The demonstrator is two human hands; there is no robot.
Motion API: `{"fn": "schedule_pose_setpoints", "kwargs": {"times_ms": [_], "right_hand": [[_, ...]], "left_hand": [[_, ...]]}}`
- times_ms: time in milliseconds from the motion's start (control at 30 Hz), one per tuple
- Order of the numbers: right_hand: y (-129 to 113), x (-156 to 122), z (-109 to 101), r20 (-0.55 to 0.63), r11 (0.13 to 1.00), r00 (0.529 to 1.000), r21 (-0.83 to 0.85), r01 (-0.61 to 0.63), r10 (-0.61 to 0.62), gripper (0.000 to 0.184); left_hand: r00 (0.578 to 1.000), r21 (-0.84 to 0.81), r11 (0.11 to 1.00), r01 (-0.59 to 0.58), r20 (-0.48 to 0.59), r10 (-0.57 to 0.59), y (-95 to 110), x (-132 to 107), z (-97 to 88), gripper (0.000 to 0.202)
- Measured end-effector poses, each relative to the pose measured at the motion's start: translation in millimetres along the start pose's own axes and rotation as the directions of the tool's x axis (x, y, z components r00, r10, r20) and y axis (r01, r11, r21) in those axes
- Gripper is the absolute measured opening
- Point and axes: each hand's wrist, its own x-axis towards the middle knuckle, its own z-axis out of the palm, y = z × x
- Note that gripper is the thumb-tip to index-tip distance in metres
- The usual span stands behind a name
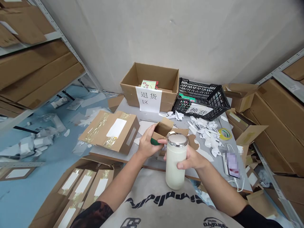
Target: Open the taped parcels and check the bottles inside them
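Observation:
My right hand (192, 158) is wrapped round a white cylindrical bottle (175, 164) with a silver-rimmed lid, held upright close to my chest. My left hand (147, 145) grips a small open cardboard box (162, 129), with a green object showing under the fingers at the box's bottom edge. The box sits just left of the bottle's top. Both hands are over the near edge of a grey table (213, 164).
A taped parcel (111, 130) lies on the table's left. At the back stand an open carton (152, 83) with a paper label and a black plastic crate (201, 98). Torn paper scraps (206, 130), a tape roll (224, 133) and a phone (232, 163) lie right. Labelled boxes (83, 186) sit on the floor.

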Motion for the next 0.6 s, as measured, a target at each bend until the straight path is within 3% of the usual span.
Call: {"fn": "schedule_pose_setpoints", "kwargs": {"times_ms": [100, 167, 267, 333, 500, 600], "right_hand": [[-13, -3, -7, -0.087, 0.996, 0.993, -0.033, 0.081, -0.084, 0.079], [-27, -4, -13, -0.228, 0.983, 0.956, -0.053, 0.176, -0.184, 0.07], [-47, 3, -16, -0.498, 0.946, 0.805, -0.153, 0.285, -0.323, 0.066], [-53, 9, -13, -0.582, 0.928, 0.723, -0.242, 0.282, -0.371, 0.069], [-40, 12, -4, -0.512, 0.877, 0.721, -0.373, 0.302, -0.466, 0.07], [-25, 4, -4, -0.499, 0.856, 0.707, -0.407, 0.318, -0.5, 0.069]], "left_hand": [[0.998, 0.013, 0.998, 0.064, -0.014, -0.064, 2, -2, -2.9, 0.106], [0.998, 0.001, 0.998, 0.069, -0.005, -0.069, 3, -3, -5.1, 0.113], [0.999, -0.014, 1.0, 0.019, 0.027, -0.019, 3, -2, -6.3, 0.117], [0.998, -0.019, 0.998, -0.061, 0.031, 0.062, 2, 1, -4.9, 0.118], [0.933, 0.018, 0.934, -0.358, -0.026, 0.358, -7, 11, -2.7, 0.112], [0.923, 0.035, 0.922, -0.386, 0.015, 0.386, -13, 10, -3.9, 0.101]]}}
